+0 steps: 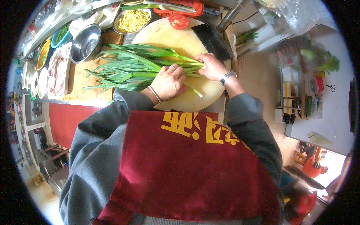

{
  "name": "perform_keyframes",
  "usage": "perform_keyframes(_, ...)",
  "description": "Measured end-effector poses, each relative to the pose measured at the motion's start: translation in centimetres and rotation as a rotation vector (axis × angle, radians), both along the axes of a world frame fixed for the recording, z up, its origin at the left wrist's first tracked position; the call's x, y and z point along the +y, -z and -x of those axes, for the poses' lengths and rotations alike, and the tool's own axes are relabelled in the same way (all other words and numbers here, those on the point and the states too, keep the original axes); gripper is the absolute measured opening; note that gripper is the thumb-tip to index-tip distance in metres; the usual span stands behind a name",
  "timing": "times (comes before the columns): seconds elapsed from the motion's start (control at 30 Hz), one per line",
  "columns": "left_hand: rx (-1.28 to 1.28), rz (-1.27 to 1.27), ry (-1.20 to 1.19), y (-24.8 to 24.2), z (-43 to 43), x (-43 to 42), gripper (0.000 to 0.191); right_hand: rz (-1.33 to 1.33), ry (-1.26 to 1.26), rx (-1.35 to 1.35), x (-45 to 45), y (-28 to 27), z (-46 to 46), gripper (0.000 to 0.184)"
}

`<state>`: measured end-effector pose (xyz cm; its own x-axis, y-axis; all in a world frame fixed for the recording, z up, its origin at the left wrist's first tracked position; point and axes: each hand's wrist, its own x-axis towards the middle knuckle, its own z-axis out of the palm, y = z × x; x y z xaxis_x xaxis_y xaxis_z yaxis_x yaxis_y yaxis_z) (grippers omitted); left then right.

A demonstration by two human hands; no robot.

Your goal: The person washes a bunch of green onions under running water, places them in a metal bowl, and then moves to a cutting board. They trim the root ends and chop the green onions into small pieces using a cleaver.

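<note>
A bunch of long green scallions (135, 64) lies across a round chopping board (194, 95), its leafy ends spread to the left over a wooden surface. My left hand (168, 80) rests over the middle of the stalks, fingers curled around them. At the pale stem ends on the right, my right hand (212, 67) grips several stalks between thumb and fingers. One stalk sticks out apart from the others below my left hand. A cut tomato half (179, 21) sits at the board's far edge. Beside it lies a cleaver (213, 40) with a broad dark blade.
Behind the board stand a bowl of chopped yellow food (133, 21) and a red plastic basket (180, 8). To the left are a steel bowl (85, 43) and a white tray of raw meat (59, 71). A metal post (232, 15) rises at the right corner.
</note>
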<state>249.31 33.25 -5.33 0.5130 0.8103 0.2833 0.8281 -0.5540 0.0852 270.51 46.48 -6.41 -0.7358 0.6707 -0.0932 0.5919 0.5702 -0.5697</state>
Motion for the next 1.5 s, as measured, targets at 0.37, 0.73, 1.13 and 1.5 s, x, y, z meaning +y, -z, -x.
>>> perform_keyframes(0.37,-0.11,-0.202,0.035,-0.4,-0.9,-0.1,0.019,0.074,-0.074,-0.204,1.5,-3.5,1.6,0.029)
perform_keyframes(0.73,0.032,-0.215,-0.002,2.1,-2.3,0.2,0.034,-0.053,-0.083,-0.298,3.4,-4.2,3.5,0.025)
perform_keyframes(1.13,0.008,-0.245,0.026,1.2,-2.1,-0.4,0.034,-0.051,-0.155,-0.358,2.5,-2.9,2.8,0.025)
perform_keyframes(1.5,-0.032,-0.321,-0.021,2.0,-2.2,-0.4,0.031,0.1,-0.214,-0.321,2.1,-4.1,2.1,0.034)
